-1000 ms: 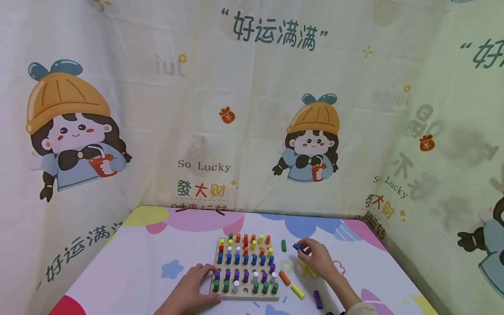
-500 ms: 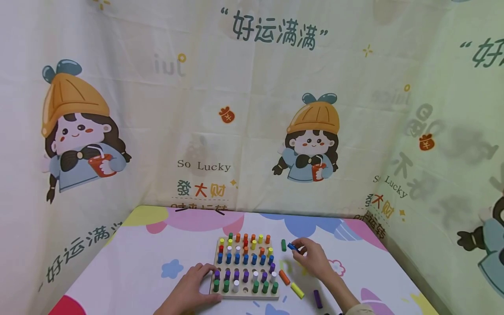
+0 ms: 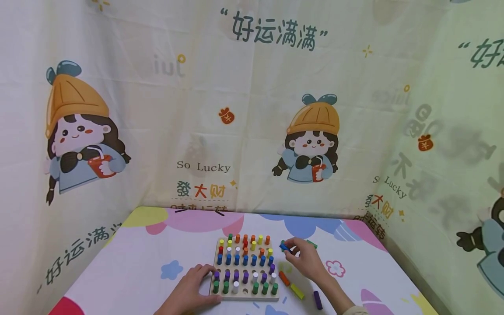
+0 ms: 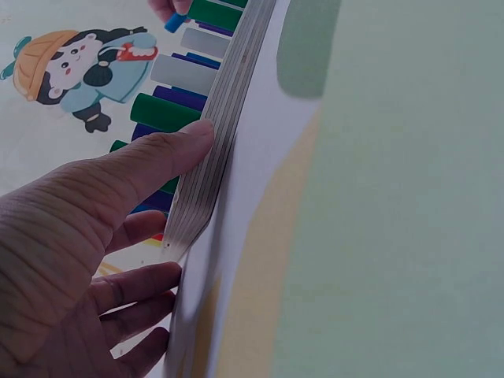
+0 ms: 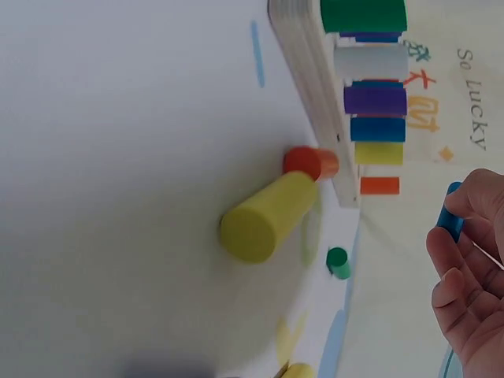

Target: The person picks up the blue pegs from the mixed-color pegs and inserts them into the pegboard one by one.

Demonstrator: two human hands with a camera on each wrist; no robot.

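Observation:
My left hand [image 3: 194, 286] holds the near left corner of a wooden pegboard [image 3: 252, 299]. In the left wrist view the thumb [image 4: 177, 150] presses on the board's layered edge and the other fingers lie beyond its corner. Rows of coloured pegs stand upright in the board, among them a row of blue ones and a front row mostly green. To the right of the board, my right hand [image 3: 309, 260] pinches a blue peg [image 3: 285, 247] between thumb and fingertips. It is held tilted, above the tabletop in the right wrist view.
Loose pegs lie right of the board: an orange peg [image 3: 284, 278], a yellow peg [image 3: 297, 291] and a purple peg [image 3: 317, 300]. A green peg [image 5: 339, 262] is on the table past them. Printed cloth walls [image 3: 252, 109] enclose the table [image 3: 130, 262].
The right hand has moved left toward the board, carrying the blue peg, which now overlaps the loose green peg in the head view. My left hand stays at the board's corner.

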